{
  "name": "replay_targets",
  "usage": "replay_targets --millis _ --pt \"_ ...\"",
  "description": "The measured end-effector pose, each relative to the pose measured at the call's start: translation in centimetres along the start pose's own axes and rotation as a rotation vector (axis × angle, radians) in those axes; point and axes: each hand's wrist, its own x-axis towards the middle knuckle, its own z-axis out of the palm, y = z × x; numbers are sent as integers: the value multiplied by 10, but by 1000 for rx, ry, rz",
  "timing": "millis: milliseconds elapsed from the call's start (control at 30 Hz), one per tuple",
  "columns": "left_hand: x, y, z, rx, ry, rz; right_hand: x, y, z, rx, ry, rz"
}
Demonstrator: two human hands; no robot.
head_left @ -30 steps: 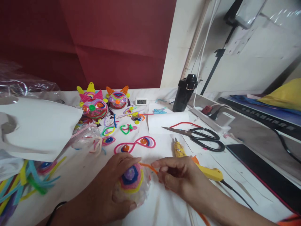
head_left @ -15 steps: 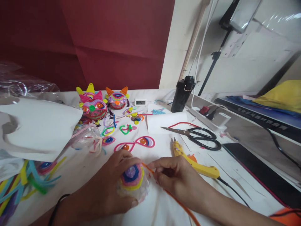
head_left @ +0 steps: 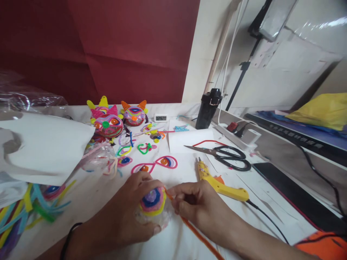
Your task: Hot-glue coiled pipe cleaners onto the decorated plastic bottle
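Observation:
My left hand (head_left: 130, 209) is wrapped round a clear plastic ball (head_left: 154, 219) whose top carries coiled rings of purple, blue, pink and yellow pipe cleaner (head_left: 152, 204). Between the thumb and forefinger of my right hand (head_left: 193, 202) is an orange pipe cleaner (head_left: 199, 236). Its near end meets the outer ring at the ball's upper right, and its long tail runs down toward the bottom edge. Just beyond the ball lie pink-edged eye shapes (head_left: 166, 162). A yellow hot glue gun (head_left: 222, 186) rests right of my right hand.
Black-handled scissors (head_left: 230, 157), a phone (head_left: 287, 195) and a power strip (head_left: 238, 137) lie at right. A black bottle (head_left: 208, 108) stands behind. Finished decorated balls (head_left: 108, 126) sit at back left. Loose pipe cleaners (head_left: 24, 213) and white paper (head_left: 46, 144) are at left.
The view has shifted slightly. My right hand and the orange pipe cleaner remain at the ring's edge, and my left hand keeps its hold on the ball.

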Motion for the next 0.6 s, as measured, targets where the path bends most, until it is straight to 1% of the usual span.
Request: replay_targets --millis 200,300,467,600 --pt "1 1 4 48 37 12 -2 -1 2 -60 0 5" --pt "1 3 6 45 48 6 -4 -1 6 -94 29 10" --pt "-1 2 12 79 159 77 -11 -2 17 -113 50 -31" --pt "-1 -1 15 99 204 120 -14 -3 23 -162 57 -63"
